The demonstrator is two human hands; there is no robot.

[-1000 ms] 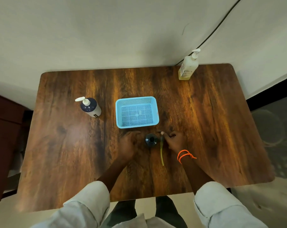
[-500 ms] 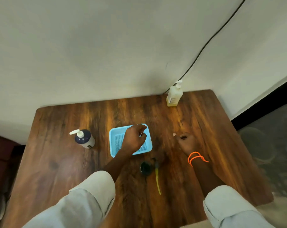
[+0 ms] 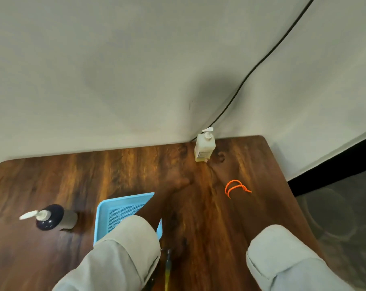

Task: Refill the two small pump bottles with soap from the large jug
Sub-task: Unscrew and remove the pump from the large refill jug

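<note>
Dark bottle (image 3: pixel 52 217) stands at the bench's (image 3: pixel 94 175) left, well apart from both hands. Left hand (image 3: pixel 175 181) and right hand (image 3: pixel 214 175), blurred, reach toward the pale bottle (image 3: pixel 204 149) at the far edge; grip unclear. Both have advanced past the basket (image 3: pixel 123 208). Two bottles, one basket.

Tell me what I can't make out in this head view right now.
- Left hand: motion-blurred, grip unreadable.
- Right hand: blurred into the brown wooden table, fingers indistinct.
- Light blue plastic basket: partly covered by the left sleeve.
- Large jug: not in the frame.
</note>
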